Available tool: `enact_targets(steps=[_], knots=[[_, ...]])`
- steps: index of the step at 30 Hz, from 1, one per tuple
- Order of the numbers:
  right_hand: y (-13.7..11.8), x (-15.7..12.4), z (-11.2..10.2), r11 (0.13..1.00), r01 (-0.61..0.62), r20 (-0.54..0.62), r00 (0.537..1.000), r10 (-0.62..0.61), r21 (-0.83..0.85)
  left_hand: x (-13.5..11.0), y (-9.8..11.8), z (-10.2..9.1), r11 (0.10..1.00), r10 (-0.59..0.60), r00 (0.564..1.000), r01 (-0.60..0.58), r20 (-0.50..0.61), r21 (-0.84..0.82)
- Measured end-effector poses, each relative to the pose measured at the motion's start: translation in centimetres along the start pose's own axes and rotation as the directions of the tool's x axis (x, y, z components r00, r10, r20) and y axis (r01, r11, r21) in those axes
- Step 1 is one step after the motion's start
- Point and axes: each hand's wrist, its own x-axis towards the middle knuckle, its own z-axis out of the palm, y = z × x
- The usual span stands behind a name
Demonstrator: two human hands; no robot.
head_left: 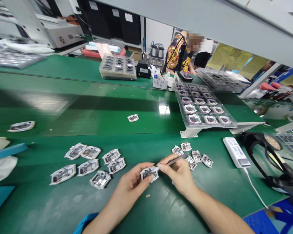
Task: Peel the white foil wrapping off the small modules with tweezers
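Note:
My left hand grips a small white-framed electronic module with circuit parts in its middle, thumb on the near side and fingers behind. My right hand is closed around grey tweezers, whose tip is hidden by the fingers close to the module's upper right edge. To the left lies a loose group of similar modules on the green mat. Another cluster of modules sits just beyond my right hand. One single module rests farther back.
A clear compartment tray of modules stands on a raised stand at right. Stacked trays are behind. A white cabled device and a black ring-shaped object lie right. Across the bench is a person.

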Motion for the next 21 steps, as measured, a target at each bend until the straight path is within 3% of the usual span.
enact_targets(steps=[14, 21], knots=[[-0.07, 0.07, -0.11, 1.000, 0.016, -0.002, 1.000, -0.016, -0.007, -0.15, 0.01, 0.03, 0.999, -0.034, 0.999, 0.035, 0.017, -0.032], [-0.22, -0.24, -0.10, 0.994, 0.079, -0.003, 0.997, -0.080, -0.078, -0.54, 0.60, 0.15, 0.997, -0.067, 0.998, 0.067, -0.010, -0.047]])
